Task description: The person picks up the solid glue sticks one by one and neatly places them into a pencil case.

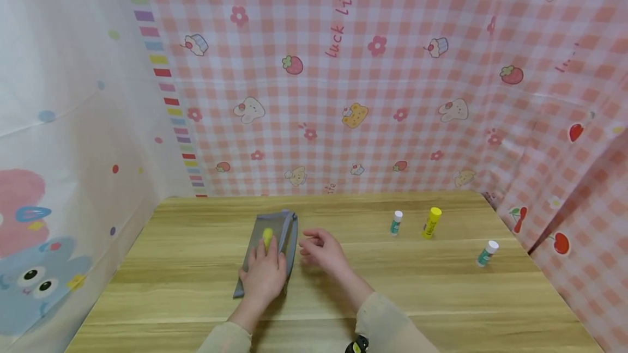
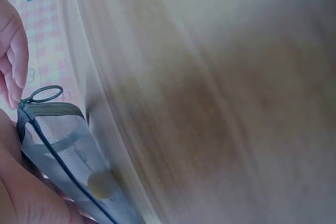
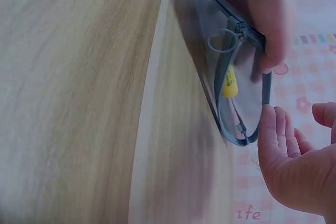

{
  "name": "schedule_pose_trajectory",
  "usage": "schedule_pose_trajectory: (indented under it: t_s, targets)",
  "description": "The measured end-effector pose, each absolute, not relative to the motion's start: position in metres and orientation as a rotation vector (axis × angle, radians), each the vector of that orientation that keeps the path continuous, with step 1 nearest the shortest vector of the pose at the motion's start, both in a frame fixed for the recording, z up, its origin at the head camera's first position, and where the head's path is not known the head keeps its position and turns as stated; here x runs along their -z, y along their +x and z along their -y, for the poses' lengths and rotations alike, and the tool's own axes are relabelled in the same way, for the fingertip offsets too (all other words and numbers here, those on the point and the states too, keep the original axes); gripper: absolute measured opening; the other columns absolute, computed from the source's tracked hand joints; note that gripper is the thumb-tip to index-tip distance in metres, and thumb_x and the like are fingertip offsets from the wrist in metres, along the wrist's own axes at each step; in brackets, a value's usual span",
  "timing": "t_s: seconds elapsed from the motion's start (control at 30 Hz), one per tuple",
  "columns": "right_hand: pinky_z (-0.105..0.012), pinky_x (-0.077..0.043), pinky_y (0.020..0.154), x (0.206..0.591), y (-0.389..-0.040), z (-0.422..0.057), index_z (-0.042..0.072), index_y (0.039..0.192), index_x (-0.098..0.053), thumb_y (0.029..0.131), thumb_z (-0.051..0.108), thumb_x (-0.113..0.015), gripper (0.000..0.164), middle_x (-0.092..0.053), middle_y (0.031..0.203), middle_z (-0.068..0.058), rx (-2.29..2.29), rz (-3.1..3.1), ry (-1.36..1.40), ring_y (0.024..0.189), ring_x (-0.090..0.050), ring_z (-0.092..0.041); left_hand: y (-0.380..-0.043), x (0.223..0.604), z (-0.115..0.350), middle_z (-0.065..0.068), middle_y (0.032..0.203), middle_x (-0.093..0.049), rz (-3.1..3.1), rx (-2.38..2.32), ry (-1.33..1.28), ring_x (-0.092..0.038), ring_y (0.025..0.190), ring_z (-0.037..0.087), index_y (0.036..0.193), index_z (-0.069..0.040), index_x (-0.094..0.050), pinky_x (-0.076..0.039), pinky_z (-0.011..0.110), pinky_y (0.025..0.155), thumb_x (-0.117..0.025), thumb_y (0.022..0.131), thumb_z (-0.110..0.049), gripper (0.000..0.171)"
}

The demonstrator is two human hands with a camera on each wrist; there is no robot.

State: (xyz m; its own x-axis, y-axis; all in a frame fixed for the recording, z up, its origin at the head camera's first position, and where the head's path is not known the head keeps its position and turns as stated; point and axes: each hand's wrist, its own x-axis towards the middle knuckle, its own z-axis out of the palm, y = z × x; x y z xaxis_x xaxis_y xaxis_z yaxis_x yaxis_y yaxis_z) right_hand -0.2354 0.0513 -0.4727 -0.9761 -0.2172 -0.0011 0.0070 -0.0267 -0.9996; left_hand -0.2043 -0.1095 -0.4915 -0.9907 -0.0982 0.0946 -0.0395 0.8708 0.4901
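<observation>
A grey mesh zip pouch (image 1: 270, 223) lies on the table, left of the middle. My left hand (image 1: 265, 278) rests on it with the fingers extended over the mesh. Inside the pouch is a yellow glue stick (image 3: 229, 83), partly covered by that hand in the head view. The pouch's mouth gapes in the right wrist view, where the zipper's pull ring (image 3: 222, 41) hangs near one end of the zip. Just right of the pouch, my right hand (image 1: 325, 252) hovers with loosely bent fingers and holds nothing.
On the right of the wooden table (image 1: 373, 277) stand a small white-capped glue stick (image 1: 396, 223), a yellow glue stick (image 1: 432, 223) and another white-capped glue stick (image 1: 487, 254). A pink checked cloth (image 1: 324, 97) hangs behind the table's far edge.
</observation>
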Motion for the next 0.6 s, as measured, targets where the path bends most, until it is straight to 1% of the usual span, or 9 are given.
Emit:
schedule_pose_trajectory:
  t_s: [0.13,0.23,0.37,0.6]
  targets:
    - [-0.049,-0.056,0.083,0.469,-0.232,-0.059,-0.014,0.132,-0.049,0.098,0.005,-0.058,0.040,-0.064,0.109,-0.026,2.145,-2.080,-0.213,0.092,-0.068,-0.028,-0.204,0.492,0.110,0.028,0.153,-0.033,2.923,0.766,0.115,-0.029,0.137,0.053,0.150,-0.007,-0.043,-0.021,0.083,0.093,-0.039,0.103,-0.030,0.052]
    - [-0.050,-0.055,0.083,0.467,-0.229,-0.065,-0.013,0.131,-0.050,0.098,0.006,-0.059,0.039,-0.064,0.110,-0.026,2.158,-2.086,-0.205,0.092,-0.068,-0.027,-0.204,0.493,0.109,0.028,0.153,-0.033,2.924,0.765,0.116,-0.029,0.137,0.053,0.149,-0.007,-0.043,-0.021,0.083,0.093,-0.039,0.103,-0.030,0.052]
    - [-0.049,-0.056,0.083,0.466,-0.226,-0.074,-0.013,0.129,-0.050,0.097,0.006,-0.060,0.038,-0.064,0.111,-0.026,2.179,-2.085,-0.193,0.092,-0.068,-0.028,-0.204,0.493,0.109,0.028,0.153,-0.033,2.923,0.763,0.115,-0.029,0.137,0.054,0.149,-0.007,-0.044,-0.021,0.084,0.093,-0.039,0.102,-0.030,0.052]
    - [-0.052,-0.054,0.085,0.464,-0.223,-0.091,-0.011,0.129,-0.051,0.097,0.006,-0.060,0.037,-0.064,0.110,-0.024,2.212,-2.101,-0.155,0.094,-0.067,-0.030,-0.204,0.492,0.109,0.028,0.153,-0.033,2.920,0.767,0.107,-0.029,0.137,0.053,0.150,-0.006,-0.043,-0.021,0.084,0.093,-0.038,0.102,-0.030,0.053]
